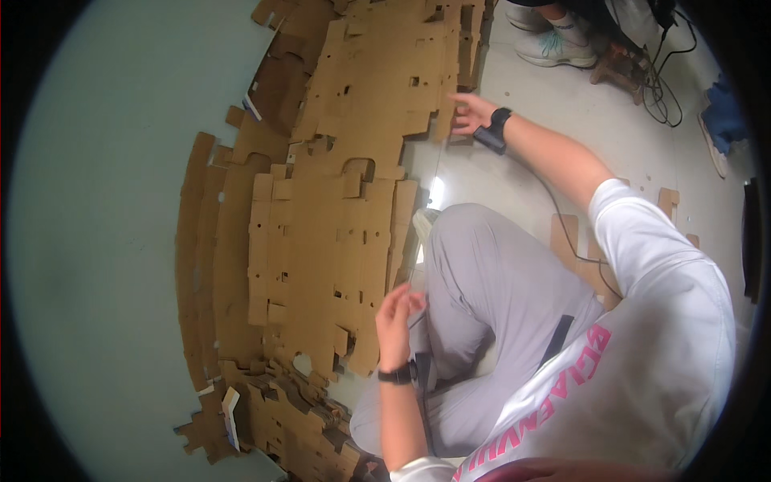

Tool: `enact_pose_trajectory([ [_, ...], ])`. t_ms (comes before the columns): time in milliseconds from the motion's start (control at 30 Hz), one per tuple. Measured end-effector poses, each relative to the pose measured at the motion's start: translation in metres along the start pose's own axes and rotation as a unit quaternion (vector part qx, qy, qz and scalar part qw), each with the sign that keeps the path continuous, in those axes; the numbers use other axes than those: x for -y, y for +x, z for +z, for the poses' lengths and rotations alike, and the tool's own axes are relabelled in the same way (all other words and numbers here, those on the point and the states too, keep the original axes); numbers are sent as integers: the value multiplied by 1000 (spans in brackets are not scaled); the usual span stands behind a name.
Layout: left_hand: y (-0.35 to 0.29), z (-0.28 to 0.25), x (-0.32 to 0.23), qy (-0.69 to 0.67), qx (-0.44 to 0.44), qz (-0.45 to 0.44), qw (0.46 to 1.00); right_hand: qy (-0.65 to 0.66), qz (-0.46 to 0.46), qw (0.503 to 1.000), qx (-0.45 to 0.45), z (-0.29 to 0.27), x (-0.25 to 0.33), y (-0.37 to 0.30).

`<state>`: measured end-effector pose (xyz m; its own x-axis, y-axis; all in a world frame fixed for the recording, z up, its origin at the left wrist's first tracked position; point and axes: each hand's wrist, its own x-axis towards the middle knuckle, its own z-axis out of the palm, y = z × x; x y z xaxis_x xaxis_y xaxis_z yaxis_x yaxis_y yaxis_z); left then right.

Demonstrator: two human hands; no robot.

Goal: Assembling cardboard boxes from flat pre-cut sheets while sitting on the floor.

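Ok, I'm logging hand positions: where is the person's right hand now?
In the head view, the right hand is above and right of centre, by the right edge of the upper cardboard.

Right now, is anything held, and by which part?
The left hand seems empty; unclear whether the right hand grips the cardboard sheet by its edge.

Right grip (474,116) at edge of upper cardboard sheet (385,72), contact unclear. Left grip (395,321), fingers curled, at edge of lower cardboard sheet (329,233). Another person's shoe (554,50) on pale floor (554,100).
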<state>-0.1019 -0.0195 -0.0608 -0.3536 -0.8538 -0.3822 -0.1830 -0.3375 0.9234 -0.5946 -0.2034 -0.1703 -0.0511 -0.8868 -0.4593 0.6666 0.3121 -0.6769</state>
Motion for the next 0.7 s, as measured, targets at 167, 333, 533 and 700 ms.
enact_pose_trajectory([
  [167, -42, -24, 44, -71, -87, -79, 990, 34, -26, 990, -132, 7, -51, 61],
  [333, -43, -34, 65, -207, -154, -96, 961, -58, -227, 939, -251, 31, -29, 71],
  [533, -38, -36, 66, -192, -156, -63, 967, -138, -331, 889, -284, 28, 16, 57],
  [700, -41, -26, 62, -173, -155, -73, 970, 37, -116, 986, -117, -25, 18, 45],
])
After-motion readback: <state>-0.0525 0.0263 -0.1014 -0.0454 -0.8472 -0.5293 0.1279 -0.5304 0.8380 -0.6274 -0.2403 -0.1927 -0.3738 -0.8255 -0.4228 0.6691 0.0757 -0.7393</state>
